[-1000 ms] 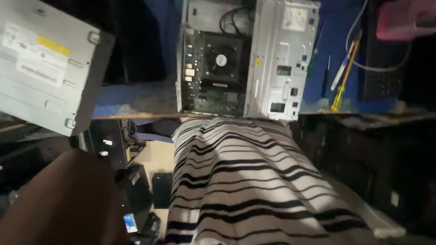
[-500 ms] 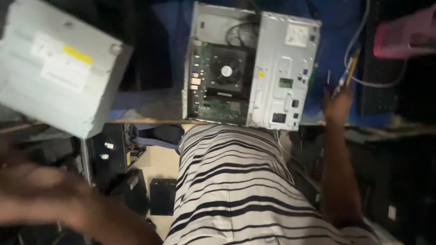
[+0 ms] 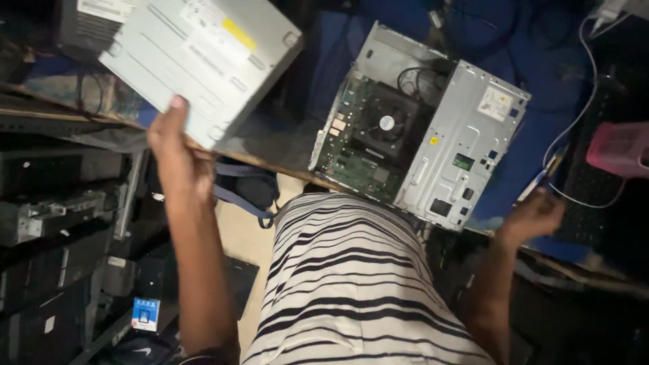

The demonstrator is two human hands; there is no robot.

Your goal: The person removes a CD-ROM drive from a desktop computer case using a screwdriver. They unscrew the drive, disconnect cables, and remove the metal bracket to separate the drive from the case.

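Fingers of left hand [image 3: 177, 157] clasped on one flat grey metal optical drive [image 3: 201, 59], right hand [image 3: 534, 216] curled, grip unclear, beside one open silver computer case [image 3: 419, 125]

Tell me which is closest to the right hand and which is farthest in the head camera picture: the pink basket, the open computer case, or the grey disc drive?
From the right hand:
1. Open computer case, just left of the hand on the bench.
2. Pink basket, up and to the right at the picture's edge.
3. Grey disc drive, far across on the left, held by the left hand.
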